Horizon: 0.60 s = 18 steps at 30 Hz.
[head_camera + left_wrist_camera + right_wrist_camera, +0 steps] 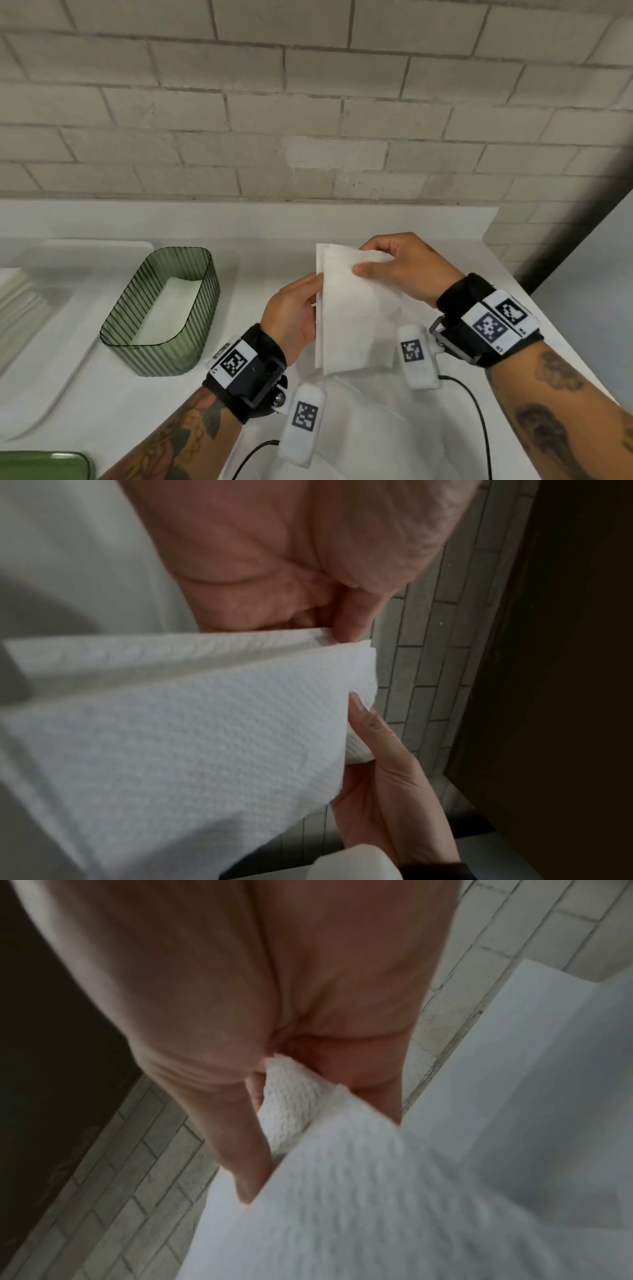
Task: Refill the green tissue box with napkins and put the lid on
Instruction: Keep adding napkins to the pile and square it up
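A ribbed green tissue box (161, 311) stands open on the white counter, left of my hands, with white napkins lying flat inside it. Both hands hold a small stack of folded white napkins (356, 315) above the counter. My left hand (294, 311) grips the stack's left edge, thumb on top. My right hand (387, 263) pinches the top right corner of the front napkin (205, 737) between thumb and fingers. The same napkin (342, 1191) fills the right wrist view, blurred. The green lid (44, 466) shows at the bottom left corner.
More white napkin sheets (373, 421) lie on the counter under my hands. A sink basin (51, 308) with stacked white plates (17, 308) sits at the far left. A brick wall (308, 102) backs the counter; the counter's right edge (561, 342) drops off near my right wrist.
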Each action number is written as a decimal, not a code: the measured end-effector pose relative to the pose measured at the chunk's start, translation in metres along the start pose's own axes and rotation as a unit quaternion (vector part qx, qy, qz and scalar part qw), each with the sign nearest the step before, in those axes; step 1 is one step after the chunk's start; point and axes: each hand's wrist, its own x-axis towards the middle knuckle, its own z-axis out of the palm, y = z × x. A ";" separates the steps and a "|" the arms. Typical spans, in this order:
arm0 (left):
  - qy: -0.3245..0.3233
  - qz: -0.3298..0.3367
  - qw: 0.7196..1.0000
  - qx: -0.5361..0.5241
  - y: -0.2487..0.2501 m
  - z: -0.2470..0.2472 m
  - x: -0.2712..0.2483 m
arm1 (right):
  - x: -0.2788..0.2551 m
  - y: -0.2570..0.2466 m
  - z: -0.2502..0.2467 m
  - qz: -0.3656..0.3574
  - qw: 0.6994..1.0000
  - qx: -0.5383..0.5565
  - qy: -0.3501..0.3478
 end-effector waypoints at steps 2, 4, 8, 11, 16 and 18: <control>0.001 -0.004 1.000 -0.006 -0.001 -0.001 0.000 | 0.002 0.001 0.002 0.004 1.000 -0.004 0.002; -0.001 -0.011 1.000 -0.016 -0.002 -0.001 0.001 | 0.003 0.002 0.002 0.007 1.000 -0.005 0.006; -0.008 -0.027 0.999 -0.021 -0.004 0.000 0.000 | 0.003 0.004 0.004 0.017 1.000 -0.012 0.019; -0.010 -0.038 0.999 -0.009 -0.004 0.000 0.000 | 0.003 0.006 0.007 0.026 0.999 -0.011 0.027; -0.019 -0.028 0.999 0.036 -0.005 0.000 0.000 | 0.002 0.008 0.011 0.032 0.999 0.003 0.041; -0.022 -0.015 0.998 0.058 -0.008 -0.001 0.001 | 0.001 0.009 0.014 0.028 0.998 0.001 0.047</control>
